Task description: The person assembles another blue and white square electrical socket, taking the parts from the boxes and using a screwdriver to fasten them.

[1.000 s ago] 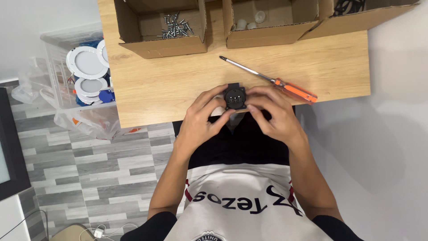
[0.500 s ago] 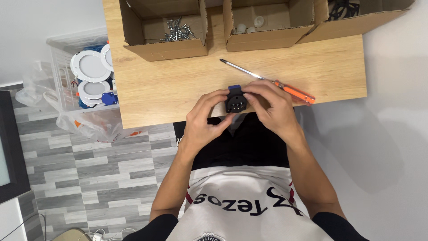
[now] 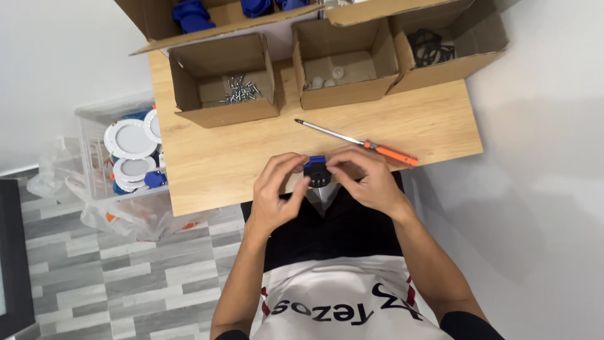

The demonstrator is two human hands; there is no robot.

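A small black-and-blue plastic part [image 3: 316, 172] is held between both hands over the near edge of a wooden table [image 3: 214, 157]. My left hand [image 3: 277, 192] grips its left side with thumb and fingers. My right hand [image 3: 365, 179] pinches its right side and top. An orange-handled screwdriver [image 3: 358, 143] lies on the table just beyond my right hand, its metal shaft pointing left.
Three open cardboard boxes stand at the table's back: one with screws [image 3: 238, 91], one with small white pieces [image 3: 330, 77], one with black parts [image 3: 431, 47]. A larger box with blue parts [image 3: 189, 14] lies behind. A clear bin of round white lamps [image 3: 129, 154] sits on the floor at left.
The view has shifted, so the table and boxes now sit lower in the frame. Both hands still hold the small part, fingers slightly rearranged around it.
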